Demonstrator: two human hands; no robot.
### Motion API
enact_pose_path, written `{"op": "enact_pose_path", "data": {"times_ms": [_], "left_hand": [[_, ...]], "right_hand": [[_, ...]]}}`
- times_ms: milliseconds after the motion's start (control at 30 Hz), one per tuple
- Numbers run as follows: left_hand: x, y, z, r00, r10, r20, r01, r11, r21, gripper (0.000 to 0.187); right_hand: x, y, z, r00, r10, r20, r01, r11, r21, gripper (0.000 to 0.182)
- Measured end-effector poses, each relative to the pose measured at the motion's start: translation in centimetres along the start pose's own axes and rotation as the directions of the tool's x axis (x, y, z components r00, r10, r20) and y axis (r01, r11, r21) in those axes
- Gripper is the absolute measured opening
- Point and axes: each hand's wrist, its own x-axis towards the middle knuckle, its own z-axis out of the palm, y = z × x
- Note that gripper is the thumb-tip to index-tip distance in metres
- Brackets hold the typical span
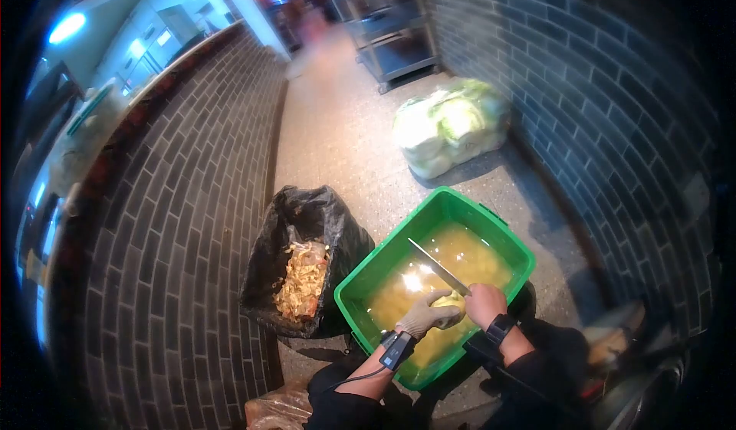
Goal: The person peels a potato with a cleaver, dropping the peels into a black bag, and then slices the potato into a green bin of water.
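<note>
My left hand (422,314), in a pale glove, is closed around a peeled potato (450,302) over the near part of a green tub (356,280). My bare right hand (486,304) grips a knife (438,267) whose long blade points up and left across the tub. The fist sits right beside the potato, and the knife's handle is hidden inside it. Cloudy yellowish water (399,292) fills the lower part of the tub, with pale yellow shapes showing dimly below the surface.
Left of the tub stands a bin lined with a black bag (258,277), holding a heap of peelings (303,280). Beyond the tub, a clear bag of cabbages (452,127) rests on the floor. A wheeled cart (395,50) stands farther back. Brick walls flank both sides.
</note>
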Motion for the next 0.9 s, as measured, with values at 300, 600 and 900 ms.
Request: {"op": "enact_pose_path", "data": {"times_ms": [300, 600, 900], "left_hand": [[-1.7, 3.1, -2.4, 0.966, 0.162, -0.2, -0.248, 0.794, -0.555, 0.039], [-1.1, 1.0, -2.3, 0.921, 0.104, -0.377, -0.307, 0.788, -0.533, 0.041], [-1.2, 1.1, -3.2, 0.878, 0.203, -0.433, -0.406, 0.795, -0.45, 0.037]], "right_hand": [[0.4, -0.5, -1.5, 0.99, -0.083, -0.111, 0.1, 0.982, 0.159, 0.018], [-1.5, -4.3, 1.0, 0.992, -0.092, -0.085, 0.105, 0.981, 0.166, 0.015], [-0.6, -6.3, 0.5, 0.959, -0.123, -0.256, 0.177, 0.965, 0.196, 0.016]]}}
